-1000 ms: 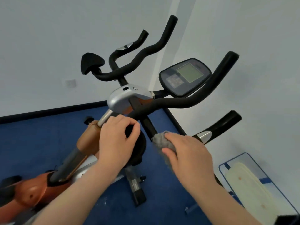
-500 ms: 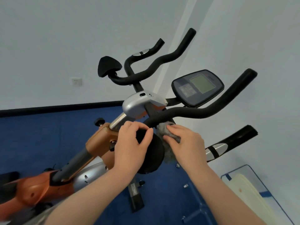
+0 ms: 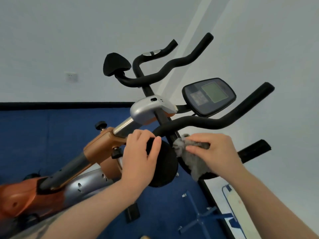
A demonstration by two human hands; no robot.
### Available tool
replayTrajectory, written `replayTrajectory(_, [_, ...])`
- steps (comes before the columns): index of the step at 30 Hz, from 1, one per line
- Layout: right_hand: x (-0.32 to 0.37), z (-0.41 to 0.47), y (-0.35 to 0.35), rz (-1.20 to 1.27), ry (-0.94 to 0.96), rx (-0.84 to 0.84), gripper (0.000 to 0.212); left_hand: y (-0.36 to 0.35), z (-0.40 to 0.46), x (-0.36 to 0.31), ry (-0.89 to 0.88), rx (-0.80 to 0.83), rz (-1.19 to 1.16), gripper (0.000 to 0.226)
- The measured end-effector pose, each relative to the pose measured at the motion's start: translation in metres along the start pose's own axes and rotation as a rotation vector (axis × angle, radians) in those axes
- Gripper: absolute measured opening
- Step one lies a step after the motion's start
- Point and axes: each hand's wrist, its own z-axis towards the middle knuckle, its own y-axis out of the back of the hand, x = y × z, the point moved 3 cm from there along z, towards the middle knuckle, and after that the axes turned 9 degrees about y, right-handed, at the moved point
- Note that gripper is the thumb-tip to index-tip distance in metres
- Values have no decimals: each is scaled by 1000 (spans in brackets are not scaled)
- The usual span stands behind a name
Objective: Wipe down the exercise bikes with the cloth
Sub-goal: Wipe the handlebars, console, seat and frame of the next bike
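Cloth on the bike's handlebar stem

My right hand [image 3: 219, 152] grips the grey cloth [image 3: 193, 157] against the exercise bike [image 3: 151, 109]; left-hand [image 3: 139, 156] fingers curl round a black pad [image 3: 164, 168].

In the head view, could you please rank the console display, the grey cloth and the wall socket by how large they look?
1. Console display
2. Grey cloth, partly hidden by the right hand, so unsure against the display
3. Wall socket, smallest, though farthest away

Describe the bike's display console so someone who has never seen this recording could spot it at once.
Start at the orange and silver exercise bike on the blue floor and follow its post up to the black handlebars. The display console sits just above the near bar, up and right of the right hand holding the grey cloth. It is the only flat dark panel with a pale green screen.
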Motion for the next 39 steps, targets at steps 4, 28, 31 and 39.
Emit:
replayTrajectory(4, [11, 45, 18, 19, 105, -277, 28, 3, 21, -12, 74, 89, 59, 21])
replayTrajectory(28, [5, 135, -45, -79, 252, 282, 23, -5, 35, -13, 61, -101, 242, 12])
replayTrajectory(31, [-2, 130, -42, -87, 248, 288, 22, -5, 33, -13, 52, -101, 229, 13])
replayTrajectory(39, [-3, 133, -44, -126, 230, 163, 18, -5, 34, -13, 26, -109, 240, 18])
